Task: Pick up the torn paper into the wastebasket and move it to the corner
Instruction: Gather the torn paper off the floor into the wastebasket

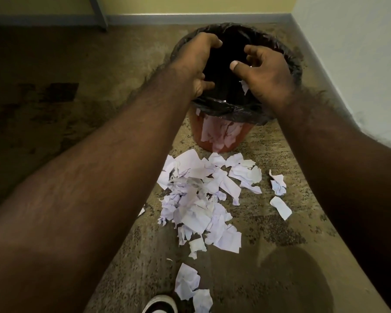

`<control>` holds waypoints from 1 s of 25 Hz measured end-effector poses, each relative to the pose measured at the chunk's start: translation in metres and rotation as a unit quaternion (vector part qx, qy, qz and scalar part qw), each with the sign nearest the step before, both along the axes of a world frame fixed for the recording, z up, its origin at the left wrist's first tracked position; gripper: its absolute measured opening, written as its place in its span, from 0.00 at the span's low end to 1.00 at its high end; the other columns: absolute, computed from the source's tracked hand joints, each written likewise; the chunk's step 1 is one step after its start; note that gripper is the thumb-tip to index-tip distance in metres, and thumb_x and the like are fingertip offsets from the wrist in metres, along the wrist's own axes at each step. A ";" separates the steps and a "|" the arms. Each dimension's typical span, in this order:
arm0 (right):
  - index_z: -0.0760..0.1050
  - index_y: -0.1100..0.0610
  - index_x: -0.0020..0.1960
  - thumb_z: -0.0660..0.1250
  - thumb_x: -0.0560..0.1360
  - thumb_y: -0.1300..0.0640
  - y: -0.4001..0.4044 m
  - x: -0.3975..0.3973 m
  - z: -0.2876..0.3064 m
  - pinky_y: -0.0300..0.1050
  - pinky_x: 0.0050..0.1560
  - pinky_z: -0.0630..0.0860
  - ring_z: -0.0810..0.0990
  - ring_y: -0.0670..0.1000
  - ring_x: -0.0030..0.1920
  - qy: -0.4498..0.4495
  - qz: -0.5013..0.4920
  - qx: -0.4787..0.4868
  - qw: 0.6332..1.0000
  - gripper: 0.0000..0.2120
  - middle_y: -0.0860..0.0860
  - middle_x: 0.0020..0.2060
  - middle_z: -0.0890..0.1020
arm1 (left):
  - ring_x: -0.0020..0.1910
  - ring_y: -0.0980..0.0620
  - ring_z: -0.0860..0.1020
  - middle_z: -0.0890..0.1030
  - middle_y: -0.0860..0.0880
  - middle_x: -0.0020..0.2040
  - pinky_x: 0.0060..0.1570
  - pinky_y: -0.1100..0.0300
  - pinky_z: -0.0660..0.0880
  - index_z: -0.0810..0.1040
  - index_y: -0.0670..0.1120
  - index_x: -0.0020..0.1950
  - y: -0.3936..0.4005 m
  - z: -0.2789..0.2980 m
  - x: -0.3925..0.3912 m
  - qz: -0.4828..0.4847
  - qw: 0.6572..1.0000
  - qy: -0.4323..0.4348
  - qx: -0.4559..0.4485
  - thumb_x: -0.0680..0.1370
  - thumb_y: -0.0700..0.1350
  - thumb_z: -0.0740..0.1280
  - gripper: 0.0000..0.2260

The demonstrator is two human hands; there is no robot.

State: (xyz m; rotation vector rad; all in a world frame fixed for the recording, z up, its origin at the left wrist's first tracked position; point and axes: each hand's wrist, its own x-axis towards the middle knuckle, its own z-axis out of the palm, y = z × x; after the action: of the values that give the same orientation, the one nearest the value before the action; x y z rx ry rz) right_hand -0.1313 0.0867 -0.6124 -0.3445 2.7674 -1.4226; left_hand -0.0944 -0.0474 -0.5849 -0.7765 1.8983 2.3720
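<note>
Torn paper (201, 199) lies heaped on the carpet (269, 233) before the red wastebasket (221, 134); featherlight and crumpled, it probably wants scooping by handfuls. Left hand (196, 62) and right hand (266, 73) hover loosely spread over the liner (287, 57), one scrap (244, 86) under the right palm.

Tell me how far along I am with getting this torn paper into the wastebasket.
Early on. Both hands, left hand and right hand, are over the wastebasket mouth with fingers spread; one scrap shows beside the right palm, apparently dropping in. The black liner hides what is inside. Left: the big pile of torn paper on the carpet, scattered pieces to its right and near your shoe, then moving the basket.
</note>
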 end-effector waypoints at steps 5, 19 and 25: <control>0.71 0.57 0.73 0.67 0.80 0.56 0.028 0.022 -0.004 0.43 0.67 0.77 0.77 0.46 0.67 0.039 -0.025 -0.126 0.991 0.22 0.52 0.67 0.78 | 0.55 0.52 0.76 0.77 0.50 0.53 0.54 0.57 0.78 0.75 0.49 0.51 -0.022 -0.012 0.017 0.045 0.991 0.126 -0.033 0.77 0.42 0.65 0.04; 0.74 0.57 0.70 0.62 0.77 0.50 0.124 0.279 -0.242 0.55 0.70 0.69 0.76 0.59 0.66 -0.266 -0.195 0.117 0.937 0.23 0.58 0.67 0.78 | 0.55 0.51 0.77 0.74 0.51 0.59 0.50 0.59 0.78 0.76 0.51 0.58 -0.007 -0.206 0.228 -0.065 0.934 -0.118 -0.332 0.74 0.41 0.70 0.14; 0.69 0.56 0.74 0.67 0.78 0.41 0.105 0.383 -0.243 0.55 0.71 0.66 0.73 0.61 0.70 -0.368 -0.121 0.273 0.881 0.30 0.59 0.71 0.74 | 0.57 0.46 0.77 0.69 0.46 0.63 0.60 0.57 0.76 0.71 0.53 0.66 0.007 -0.261 0.315 -0.279 0.855 -0.256 -0.354 0.69 0.42 0.70 0.25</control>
State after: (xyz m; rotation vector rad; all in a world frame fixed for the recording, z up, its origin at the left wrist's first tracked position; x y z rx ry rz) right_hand 0.2518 0.1917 -0.8556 0.4730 2.4187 -0.5303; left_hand 0.2201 -0.0400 -0.8461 -0.6375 2.2889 0.9875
